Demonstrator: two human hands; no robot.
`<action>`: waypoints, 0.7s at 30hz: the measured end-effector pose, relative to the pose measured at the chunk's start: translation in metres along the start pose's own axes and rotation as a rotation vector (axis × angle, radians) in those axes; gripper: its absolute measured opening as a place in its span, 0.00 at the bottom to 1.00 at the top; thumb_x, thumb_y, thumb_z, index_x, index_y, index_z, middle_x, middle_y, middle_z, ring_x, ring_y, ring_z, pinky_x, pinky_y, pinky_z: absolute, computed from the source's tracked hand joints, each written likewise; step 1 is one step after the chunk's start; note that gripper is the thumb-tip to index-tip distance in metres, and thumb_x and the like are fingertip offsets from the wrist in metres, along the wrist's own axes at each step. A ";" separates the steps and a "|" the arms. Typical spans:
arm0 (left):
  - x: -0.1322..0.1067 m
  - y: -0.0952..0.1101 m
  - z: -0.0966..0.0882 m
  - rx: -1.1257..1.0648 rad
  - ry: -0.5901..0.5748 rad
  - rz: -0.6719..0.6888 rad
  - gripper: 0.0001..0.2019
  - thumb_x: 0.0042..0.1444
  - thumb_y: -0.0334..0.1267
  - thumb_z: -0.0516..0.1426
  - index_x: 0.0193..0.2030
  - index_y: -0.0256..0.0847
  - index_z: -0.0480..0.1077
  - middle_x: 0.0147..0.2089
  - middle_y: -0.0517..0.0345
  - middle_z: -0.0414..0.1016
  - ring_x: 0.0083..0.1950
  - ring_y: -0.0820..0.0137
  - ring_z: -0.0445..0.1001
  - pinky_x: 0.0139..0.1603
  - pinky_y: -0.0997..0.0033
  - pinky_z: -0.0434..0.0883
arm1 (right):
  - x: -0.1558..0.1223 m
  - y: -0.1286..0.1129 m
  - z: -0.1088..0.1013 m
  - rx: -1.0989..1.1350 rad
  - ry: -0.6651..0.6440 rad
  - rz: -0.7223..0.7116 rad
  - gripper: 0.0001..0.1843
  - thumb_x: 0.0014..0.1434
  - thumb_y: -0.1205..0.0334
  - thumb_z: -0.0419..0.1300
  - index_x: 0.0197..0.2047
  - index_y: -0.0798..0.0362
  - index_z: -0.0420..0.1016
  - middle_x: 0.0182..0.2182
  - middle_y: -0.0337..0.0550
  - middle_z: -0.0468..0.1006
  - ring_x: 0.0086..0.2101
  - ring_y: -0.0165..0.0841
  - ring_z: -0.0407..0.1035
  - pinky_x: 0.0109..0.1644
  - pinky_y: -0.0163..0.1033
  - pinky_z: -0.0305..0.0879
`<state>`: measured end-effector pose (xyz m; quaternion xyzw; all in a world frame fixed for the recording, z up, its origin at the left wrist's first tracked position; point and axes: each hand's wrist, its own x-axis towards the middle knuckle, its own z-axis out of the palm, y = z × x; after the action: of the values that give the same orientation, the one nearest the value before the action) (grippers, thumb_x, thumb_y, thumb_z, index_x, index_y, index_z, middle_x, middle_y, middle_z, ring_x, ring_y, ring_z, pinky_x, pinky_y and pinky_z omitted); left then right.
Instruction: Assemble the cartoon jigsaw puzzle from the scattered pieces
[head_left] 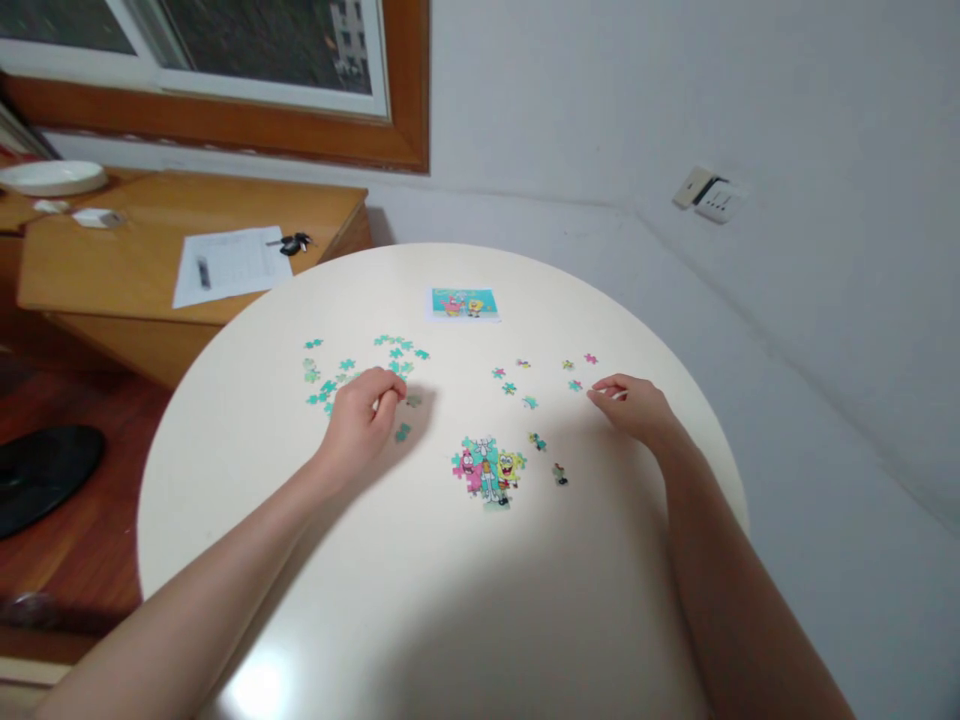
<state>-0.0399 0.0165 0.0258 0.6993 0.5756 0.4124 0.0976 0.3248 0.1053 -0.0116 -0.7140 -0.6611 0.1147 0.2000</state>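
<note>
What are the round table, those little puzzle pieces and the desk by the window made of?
The round table has a smooth cream top with a gloss: it mirrors a light near its front edge. It may be lacquered board or plastic. The puzzle pieces look thin, flat and colour-printed, so likely cardboard. The desk is orange-brown with a soft sheen, wood or wood veneer.

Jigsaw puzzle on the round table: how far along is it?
Done: only a small joined cluster of cartoon characters lies mid-table. In hand: the left hand pinches among the teal pieces, though a held piece cannot be made out; the right hand rests by the pink and teal pieces. Left: most pieces lie loose, so the picture on the reference card is far from complete.
</note>
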 end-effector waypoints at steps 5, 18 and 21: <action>0.018 -0.035 -0.010 0.060 0.198 -0.100 0.09 0.46 0.28 0.48 0.28 0.40 0.69 0.31 0.56 0.70 0.32 0.69 0.69 0.35 0.70 0.67 | 0.000 0.000 0.000 0.001 -0.005 0.010 0.12 0.47 0.55 0.59 0.31 0.53 0.79 0.27 0.42 0.79 0.26 0.32 0.69 0.34 0.37 0.64; 0.028 -0.070 -0.017 0.095 0.264 -0.311 0.13 0.43 0.26 0.47 0.32 0.39 0.70 0.34 0.56 0.73 0.35 0.69 0.71 0.40 0.69 0.68 | -0.002 -0.004 -0.001 0.008 -0.001 0.025 0.12 0.48 0.57 0.57 0.31 0.53 0.79 0.28 0.42 0.78 0.27 0.31 0.68 0.35 0.37 0.64; 0.028 -0.073 -0.021 0.105 0.257 -0.327 0.14 0.41 0.25 0.47 0.31 0.39 0.70 0.34 0.56 0.73 0.36 0.68 0.72 0.38 0.70 0.68 | -0.001 -0.004 -0.001 0.007 0.005 0.013 0.12 0.48 0.57 0.57 0.31 0.53 0.79 0.27 0.42 0.79 0.27 0.32 0.69 0.35 0.36 0.64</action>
<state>-0.1069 0.0571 0.0074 0.5424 0.7097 0.4465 0.0524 0.3216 0.1040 -0.0091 -0.7179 -0.6556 0.1163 0.2033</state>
